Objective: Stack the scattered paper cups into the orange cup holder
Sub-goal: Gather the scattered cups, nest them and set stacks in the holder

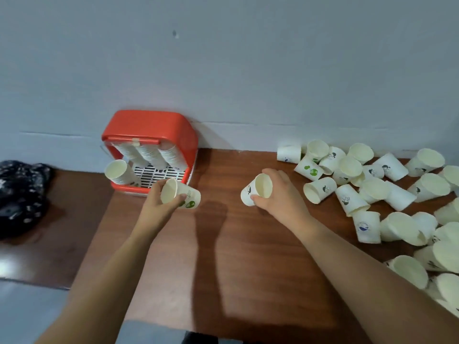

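The orange cup holder (149, 129) stands against the wall at the back left of the wooden table (223, 244). Stacked white cups lean inside it, and one stack (119, 173) pokes out at its front left. My left hand (159, 204) grips a paper cup with green print (180, 194), held on its side just in front of the holder. My right hand (278, 194) grips another paper cup with dark print (257, 189), tilted with its mouth facing me, mid-table. Several scattered paper cups (372, 192) lie in a pile to the right.
A dark patterned cloth bundle (22, 194) lies at the far left on a lower surface. The grey wall (248, 70) runs right behind the holder and the cup pile. The table's front edge runs past my forearms.
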A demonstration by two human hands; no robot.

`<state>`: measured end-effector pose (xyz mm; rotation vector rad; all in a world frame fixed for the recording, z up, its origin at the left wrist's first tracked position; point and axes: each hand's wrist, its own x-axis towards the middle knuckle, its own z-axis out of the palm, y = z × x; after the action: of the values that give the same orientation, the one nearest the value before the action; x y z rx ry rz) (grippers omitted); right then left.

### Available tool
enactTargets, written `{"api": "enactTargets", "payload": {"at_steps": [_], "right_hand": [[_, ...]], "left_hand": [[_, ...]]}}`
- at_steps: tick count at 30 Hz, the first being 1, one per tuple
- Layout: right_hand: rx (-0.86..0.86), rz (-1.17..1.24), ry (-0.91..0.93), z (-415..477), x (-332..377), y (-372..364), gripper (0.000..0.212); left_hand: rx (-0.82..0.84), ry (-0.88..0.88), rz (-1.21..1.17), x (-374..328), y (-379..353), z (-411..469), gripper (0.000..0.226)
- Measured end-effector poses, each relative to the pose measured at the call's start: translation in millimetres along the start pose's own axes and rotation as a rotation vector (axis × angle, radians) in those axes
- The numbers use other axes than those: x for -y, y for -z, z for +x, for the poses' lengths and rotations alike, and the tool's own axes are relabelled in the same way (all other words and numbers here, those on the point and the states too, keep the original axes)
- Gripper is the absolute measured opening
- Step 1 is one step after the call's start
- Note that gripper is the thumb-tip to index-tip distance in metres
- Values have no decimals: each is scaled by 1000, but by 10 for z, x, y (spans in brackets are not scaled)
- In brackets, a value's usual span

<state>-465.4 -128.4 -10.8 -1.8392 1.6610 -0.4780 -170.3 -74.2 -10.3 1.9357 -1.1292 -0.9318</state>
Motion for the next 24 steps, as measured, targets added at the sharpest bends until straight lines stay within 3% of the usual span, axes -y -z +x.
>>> {"api": "enactTargets", "payload": {"at_steps": [5, 11, 15, 21, 24], "right_hand": [[61, -18, 73, 211, 768, -439, 70], [84, 61, 147, 511, 1707, -1029, 69], [35, 133, 182, 714, 2197, -1302, 70], [-32, 97, 141, 968, 2538, -1586, 79], [-81, 61, 123, 1090, 2640, -1740, 72]], "left_hand": [[-198, 66, 23, 455, 988, 166, 76], [-344, 5, -11, 636, 1731, 772, 76], [-312, -71, 38, 661, 1929, 1283, 88], [-85, -197, 374, 994, 1906, 1838, 69], [5, -191, 429, 1203, 1815, 1995, 77]]}}
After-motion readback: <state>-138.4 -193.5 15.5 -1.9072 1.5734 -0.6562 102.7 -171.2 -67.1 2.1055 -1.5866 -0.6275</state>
